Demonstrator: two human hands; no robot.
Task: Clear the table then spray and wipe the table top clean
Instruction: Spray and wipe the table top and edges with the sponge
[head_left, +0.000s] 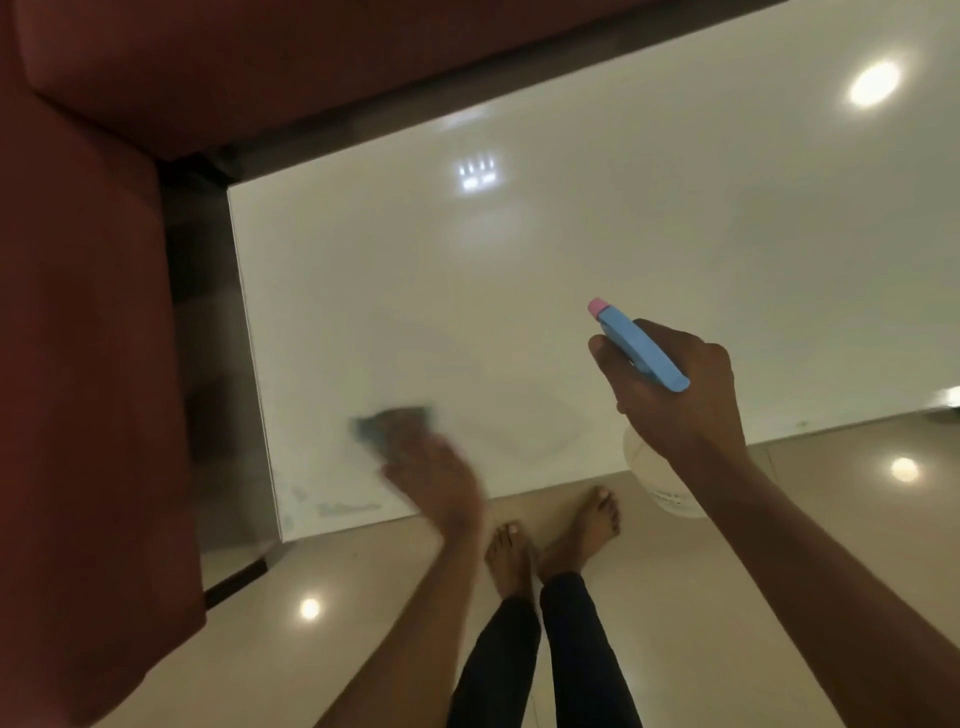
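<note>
The left hand (431, 467), blurred, presses a cloth (392, 423) on the desk (519, 270). The right hand (675, 389) grips a spray bottle (636, 345) above it.

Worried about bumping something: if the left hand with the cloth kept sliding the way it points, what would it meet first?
The left hand points up-left across the table top; nothing lies ahead before the table's edge, though blur leaves the direction uncertain.

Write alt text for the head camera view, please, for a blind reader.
A person's left hand wipes a glossy white table top with a blurred blue cloth, while the right hand holds a spray bottle above it. Bare feet stand on the tiled floor.
</note>
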